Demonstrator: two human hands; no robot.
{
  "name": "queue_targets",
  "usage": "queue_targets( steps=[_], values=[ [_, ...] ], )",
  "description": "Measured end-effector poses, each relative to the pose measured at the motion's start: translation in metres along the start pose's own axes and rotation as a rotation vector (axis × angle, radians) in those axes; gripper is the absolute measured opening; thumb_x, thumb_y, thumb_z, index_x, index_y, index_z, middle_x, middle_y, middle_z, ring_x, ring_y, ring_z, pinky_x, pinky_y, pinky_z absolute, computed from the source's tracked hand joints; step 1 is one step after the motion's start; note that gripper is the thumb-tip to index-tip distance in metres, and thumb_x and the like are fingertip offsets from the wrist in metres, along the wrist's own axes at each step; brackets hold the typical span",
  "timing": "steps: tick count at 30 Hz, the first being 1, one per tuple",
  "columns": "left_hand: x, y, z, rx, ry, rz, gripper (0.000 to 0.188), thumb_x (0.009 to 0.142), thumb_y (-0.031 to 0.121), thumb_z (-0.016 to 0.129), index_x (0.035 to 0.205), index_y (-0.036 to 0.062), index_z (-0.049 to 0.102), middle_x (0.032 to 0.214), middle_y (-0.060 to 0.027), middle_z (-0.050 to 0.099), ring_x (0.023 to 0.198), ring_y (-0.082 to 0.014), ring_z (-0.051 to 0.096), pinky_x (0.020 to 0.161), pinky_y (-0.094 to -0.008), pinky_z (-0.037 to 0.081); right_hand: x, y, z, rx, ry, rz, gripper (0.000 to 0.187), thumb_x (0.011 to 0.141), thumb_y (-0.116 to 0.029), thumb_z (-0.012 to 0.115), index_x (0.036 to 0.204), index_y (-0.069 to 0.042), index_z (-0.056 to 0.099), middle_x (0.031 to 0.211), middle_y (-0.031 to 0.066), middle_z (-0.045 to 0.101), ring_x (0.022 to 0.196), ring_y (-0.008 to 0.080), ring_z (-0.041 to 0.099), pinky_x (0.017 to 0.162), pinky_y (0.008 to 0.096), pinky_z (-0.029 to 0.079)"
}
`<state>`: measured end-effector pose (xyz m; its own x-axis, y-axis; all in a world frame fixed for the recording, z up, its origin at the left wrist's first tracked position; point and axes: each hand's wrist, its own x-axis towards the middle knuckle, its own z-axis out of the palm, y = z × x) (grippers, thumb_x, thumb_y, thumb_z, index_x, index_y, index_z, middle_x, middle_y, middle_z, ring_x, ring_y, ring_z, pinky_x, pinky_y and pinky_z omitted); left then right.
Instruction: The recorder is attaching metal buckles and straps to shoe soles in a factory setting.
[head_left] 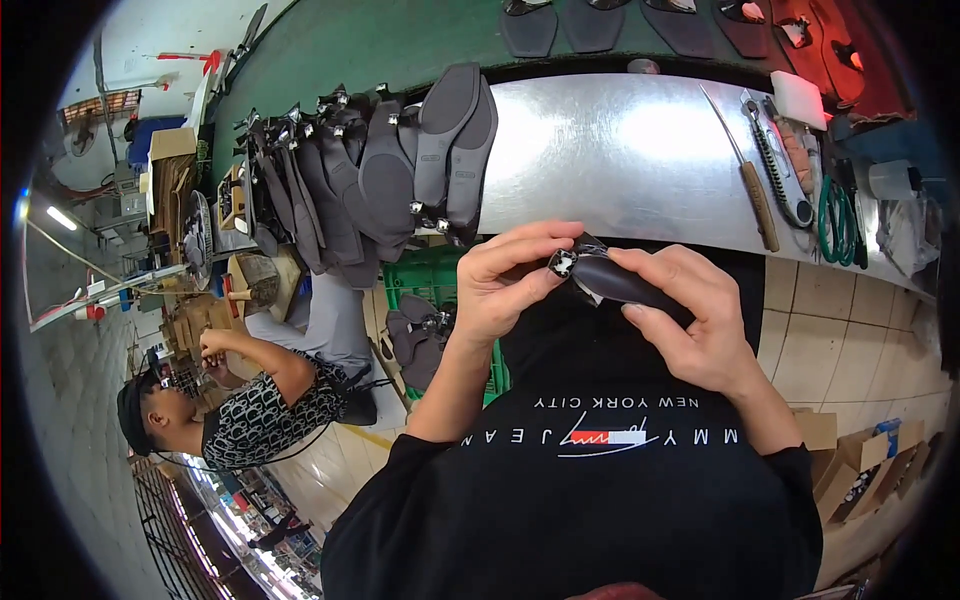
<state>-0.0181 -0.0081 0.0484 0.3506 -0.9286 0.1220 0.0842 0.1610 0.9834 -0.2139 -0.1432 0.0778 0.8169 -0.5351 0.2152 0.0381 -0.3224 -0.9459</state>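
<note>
Close in front of my chest, both hands hold a dark shoe (625, 283) with a shiny silver-and-black ornament (562, 263) on one end. My left hand (505, 280) pinches the ornamented end between thumb and fingers. Around the smooth dark body curls my right hand (695, 325), thumb below and fingers above. A pale edge shows under the shoe; its far side is hidden by my fingers. Beyond my hands lies a shiny metal work surface (600, 140). On its left, dark shoes (450, 150) with similar ornaments lie overlapped, several with soles up.
An awl (755, 190), a utility knife (780, 165) and green-handled scissors (835, 220) lie at the right. More dark soles (595, 25) and red shoes (820, 50) sit along the back. A green crate (495, 365) stands below left; a co-worker (260, 400) sits beyond it.
</note>
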Motion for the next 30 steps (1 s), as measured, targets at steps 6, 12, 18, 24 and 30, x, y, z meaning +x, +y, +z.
queue_targets(
  steps=[6,12,18,24,30],
  values=[
    [-0.002,-0.005,0.004,0.121,0.008,0.107,0.040,0.077,-0.014,0.062,0.116,-0.0034,0.065,0.122,-0.0233,0.061,0.107,-0.0230,0.062,0.085,-0.0267,0.051,0.000,0.005,0.003,0.016,0.018,-0.018,0.042,0.072,-0.002,0.069,0.114,-0.003,0.064,0.086,0.0132,0.065,0.074,0.0260,0.063,0.067,0.0326,0.049],
    [-0.004,-0.008,0.010,0.098,-0.026,0.130,0.047,0.075,-0.017,0.058,0.120,-0.0011,0.063,0.130,-0.0236,0.055,0.117,-0.0255,0.057,0.092,-0.0288,0.047,-0.001,0.006,0.007,-0.054,0.063,-0.053,0.042,0.072,-0.001,0.068,0.113,-0.001,0.064,0.089,0.0137,0.066,0.079,0.0264,0.065,0.070,0.0332,0.049],
    [-0.005,-0.007,0.009,-0.002,-0.037,0.023,0.047,0.077,-0.016,0.057,0.121,-0.0009,0.063,0.133,-0.0229,0.053,0.120,-0.0262,0.055,0.096,-0.0303,0.045,0.002,0.004,0.006,-0.091,0.053,-0.069,0.039,0.073,-0.002,0.070,0.111,-0.003,0.064,0.082,0.0123,0.064,0.070,0.0274,0.062,0.064,0.0349,0.048],
    [-0.006,-0.009,0.014,0.068,-0.029,-0.035,0.045,0.080,-0.015,0.055,0.123,-0.0007,0.061,0.136,-0.0199,0.052,0.120,-0.0233,0.055,0.093,-0.0287,0.047,0.001,0.006,0.007,-0.100,0.026,0.020,0.038,0.075,-0.002,0.069,0.112,-0.002,0.064,0.079,0.0128,0.062,0.068,0.0273,0.060,0.062,0.0340,0.047],
    [-0.008,-0.008,0.017,-0.113,0.019,-0.267,0.045,0.087,-0.010,0.046,0.129,0.0024,0.056,0.137,-0.0156,0.051,0.117,-0.0192,0.055,0.083,-0.0265,0.055,-0.004,0.020,0.013,0.015,0.045,0.193,0.034,0.080,-0.003,0.064,0.114,-0.002,0.063,0.082,0.0132,0.064,0.074,0.0243,0.064,0.067,0.0328,0.048]
  ],
)
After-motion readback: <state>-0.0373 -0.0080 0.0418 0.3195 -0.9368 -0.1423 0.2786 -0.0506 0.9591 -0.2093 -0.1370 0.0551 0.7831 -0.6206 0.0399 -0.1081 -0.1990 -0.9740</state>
